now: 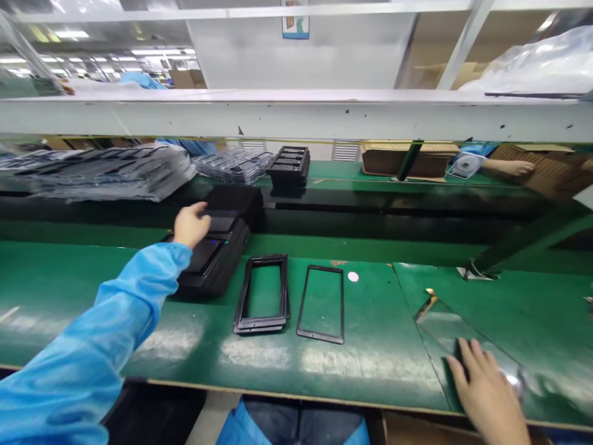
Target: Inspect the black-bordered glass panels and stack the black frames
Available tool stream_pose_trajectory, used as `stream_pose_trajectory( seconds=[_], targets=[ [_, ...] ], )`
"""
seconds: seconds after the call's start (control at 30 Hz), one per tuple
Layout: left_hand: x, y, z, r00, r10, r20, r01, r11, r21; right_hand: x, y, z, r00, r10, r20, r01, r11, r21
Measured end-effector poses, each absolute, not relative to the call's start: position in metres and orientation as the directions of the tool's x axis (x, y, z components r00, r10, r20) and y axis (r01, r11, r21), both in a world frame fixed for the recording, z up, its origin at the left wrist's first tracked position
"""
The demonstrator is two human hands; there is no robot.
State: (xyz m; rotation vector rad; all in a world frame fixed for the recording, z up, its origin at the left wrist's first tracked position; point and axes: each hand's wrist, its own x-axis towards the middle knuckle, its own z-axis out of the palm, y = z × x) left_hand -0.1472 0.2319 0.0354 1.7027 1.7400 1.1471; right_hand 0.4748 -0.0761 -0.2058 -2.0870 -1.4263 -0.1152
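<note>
Head view: right hand (pixel 491 389), fingers (pixel 477 355) spread, on glossy panel (pixel 445 324); likely thin, stiff, fragile, best held by edges. Left hand (pixel 191 226) over tray (pixel 217 285), pinch unclear.

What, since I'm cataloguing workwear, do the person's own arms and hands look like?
The left arm wears a shiny, light-blue, loosely wrinkled sleeve, gathered at the wrist, with no marking that I can make out. The left hand and right hand are both bare, without gloves. No sleeve shows on the right arm within the picture.
</note>
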Motion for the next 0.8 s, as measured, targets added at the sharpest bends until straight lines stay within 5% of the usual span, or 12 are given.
stream_pose_trajectory(
  seconds=[0.1,0.23,0.4,0.53,0.63,0.8],
  targets=[
    [-0.095,0.219,0.006,0.071,0.99,0.121,0.759,-0.133,0.638,0.426,-0.11,-0.216,0.282,0.89,0.358,0.941,-0.183,-0.286],
    [-0.006,0.19,-0.046,0.328,0.943,-0.065,0.825,-0.252,0.506,0.384,-0.141,-0.222,0.148,0.93,0.336,0.968,-0.066,-0.243],
    [0.063,0.18,-0.078,0.352,0.916,-0.193,0.842,-0.22,0.492,0.365,-0.169,-0.203,0.111,0.888,0.446,0.941,0.05,-0.335],
    [0.069,0.192,-0.076,0.326,0.913,-0.245,0.792,-0.122,0.599,0.352,-0.179,-0.167,0.306,0.805,0.508,0.86,-0.005,-0.51],
    [0.061,0.189,-0.066,0.35,0.898,-0.266,0.686,-0.053,0.726,0.342,-0.169,-0.143,0.576,0.655,0.489,0.671,-0.037,-0.741],
    [0.046,0.135,-0.047,0.407,0.9,-0.157,0.421,-0.032,0.907,0.307,-0.127,-0.118,0.678,0.735,0.014,0.058,-0.035,-0.998]
  ],
)
